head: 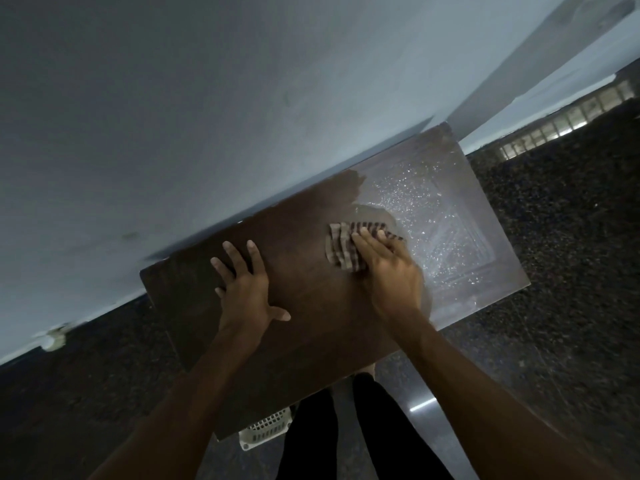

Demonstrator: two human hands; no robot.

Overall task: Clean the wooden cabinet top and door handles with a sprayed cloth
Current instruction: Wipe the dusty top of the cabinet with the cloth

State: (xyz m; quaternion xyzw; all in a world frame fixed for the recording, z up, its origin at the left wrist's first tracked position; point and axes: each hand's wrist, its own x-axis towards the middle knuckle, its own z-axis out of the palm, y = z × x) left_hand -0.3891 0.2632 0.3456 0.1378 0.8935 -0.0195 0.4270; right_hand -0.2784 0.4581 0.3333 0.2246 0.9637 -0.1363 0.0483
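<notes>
The dark wooden cabinet top (pixel 304 299) fills the middle of the view, set against a pale wall. Its right part (pixel 446 216) glistens with spray droplets; the left part looks dark and matte. A striped brown-and-cream cloth (pixel 341 245) lies bunched near the middle of the top. My right hand (pixel 388 268) presses down on the cloth with its fingers laid over it. My left hand (pixel 244 284) lies flat on the wood to the left, fingers spread. Door handles are not in view.
A white perforated plastic basket (pixel 265 431) sits on the dark speckled floor (pixel 554 271) below the cabinet's front edge. My dark-trousered legs (pixel 346 427) stand close to the cabinet. The pale wall (pixel 207 116) borders the cabinet's far edge.
</notes>
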